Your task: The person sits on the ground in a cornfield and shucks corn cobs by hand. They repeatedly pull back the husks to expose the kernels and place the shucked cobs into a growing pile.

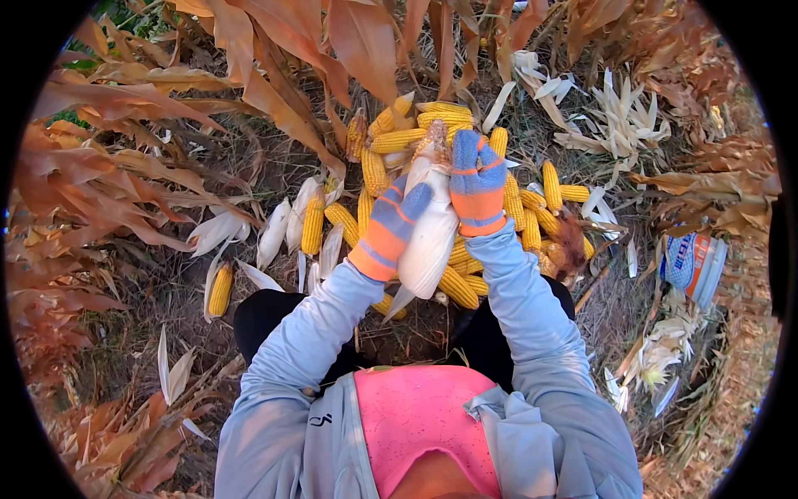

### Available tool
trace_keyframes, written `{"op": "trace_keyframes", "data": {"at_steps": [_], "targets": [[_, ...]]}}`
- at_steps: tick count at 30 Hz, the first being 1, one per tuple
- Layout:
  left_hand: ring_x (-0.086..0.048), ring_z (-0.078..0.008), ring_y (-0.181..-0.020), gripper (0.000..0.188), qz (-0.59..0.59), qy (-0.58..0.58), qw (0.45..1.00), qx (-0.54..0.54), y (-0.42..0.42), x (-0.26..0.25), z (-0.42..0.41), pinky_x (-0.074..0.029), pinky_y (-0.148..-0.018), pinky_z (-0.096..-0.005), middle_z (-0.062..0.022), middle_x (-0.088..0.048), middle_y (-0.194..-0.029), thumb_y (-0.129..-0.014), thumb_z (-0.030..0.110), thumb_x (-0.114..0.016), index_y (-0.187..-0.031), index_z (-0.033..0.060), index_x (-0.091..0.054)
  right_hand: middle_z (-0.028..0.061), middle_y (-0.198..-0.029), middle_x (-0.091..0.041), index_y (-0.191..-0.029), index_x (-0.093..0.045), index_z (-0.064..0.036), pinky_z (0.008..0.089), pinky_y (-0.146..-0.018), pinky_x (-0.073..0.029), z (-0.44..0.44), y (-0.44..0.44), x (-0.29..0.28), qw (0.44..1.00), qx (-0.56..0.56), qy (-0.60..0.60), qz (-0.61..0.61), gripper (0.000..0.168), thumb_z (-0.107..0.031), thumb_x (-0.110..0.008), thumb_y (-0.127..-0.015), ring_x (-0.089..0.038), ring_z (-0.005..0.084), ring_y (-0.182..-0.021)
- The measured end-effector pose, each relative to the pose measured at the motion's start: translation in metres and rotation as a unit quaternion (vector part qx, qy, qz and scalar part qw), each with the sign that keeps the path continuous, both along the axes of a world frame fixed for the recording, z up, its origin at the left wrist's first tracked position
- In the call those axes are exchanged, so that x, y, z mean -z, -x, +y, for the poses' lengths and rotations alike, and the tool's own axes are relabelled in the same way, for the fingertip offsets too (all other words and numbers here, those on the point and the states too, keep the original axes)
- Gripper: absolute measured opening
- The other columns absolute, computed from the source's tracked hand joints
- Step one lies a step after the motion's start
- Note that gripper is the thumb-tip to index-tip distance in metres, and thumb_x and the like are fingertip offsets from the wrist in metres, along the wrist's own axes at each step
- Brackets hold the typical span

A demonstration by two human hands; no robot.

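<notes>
Both my hands wear blue and orange knitted gloves. My left hand (394, 226) grips the left side of an ear of corn in pale husk (430, 249), thumb across the husk. At the ear's upper right is my right hand (479, 184), its fingers bent against the husk near the brown, dry tip. Beneath and around them lies a heap of husked yellow corn ears (458, 287). More bare ears (313, 224) and a husk-covered ear (273, 234) lie left of the heap. Brown corn silk (570, 240) rests on its right part.
Dry corn stalks and leaves (368, 43) stand close beyond the heap and at the left. Loose husks (626, 118) are scattered on the ground at the upper right. A printed plastic bucket (692, 265) lies tilted at the right. A single ear (220, 290) lies at the left.
</notes>
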State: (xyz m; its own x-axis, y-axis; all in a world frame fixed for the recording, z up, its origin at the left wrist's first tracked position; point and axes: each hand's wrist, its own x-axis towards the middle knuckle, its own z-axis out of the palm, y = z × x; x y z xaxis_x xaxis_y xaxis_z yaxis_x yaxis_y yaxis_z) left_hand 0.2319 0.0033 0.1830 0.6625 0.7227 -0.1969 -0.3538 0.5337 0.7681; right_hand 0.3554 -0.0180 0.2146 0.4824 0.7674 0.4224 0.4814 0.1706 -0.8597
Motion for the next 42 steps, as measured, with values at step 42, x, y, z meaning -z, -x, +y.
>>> {"op": "trace_keyframes", "data": {"at_steps": [42], "targets": [[-0.053,-0.028,-0.067,0.044,0.051,0.259,0.912,-0.313,0.111,0.024,0.134,-0.047,-0.066,-0.0405,-0.0114,-0.053,-0.072,-0.079,0.044,-0.05,-0.082,0.0006,-0.049,0.0092,-0.07,-0.048,-0.069,-0.053,-0.005,0.0307,-0.056,-0.04,-0.049,0.026,-0.013,0.896,-0.404,0.058,-0.177,0.007,-0.004,-0.059,-0.069,-0.047,0.0272,-0.06]]}}
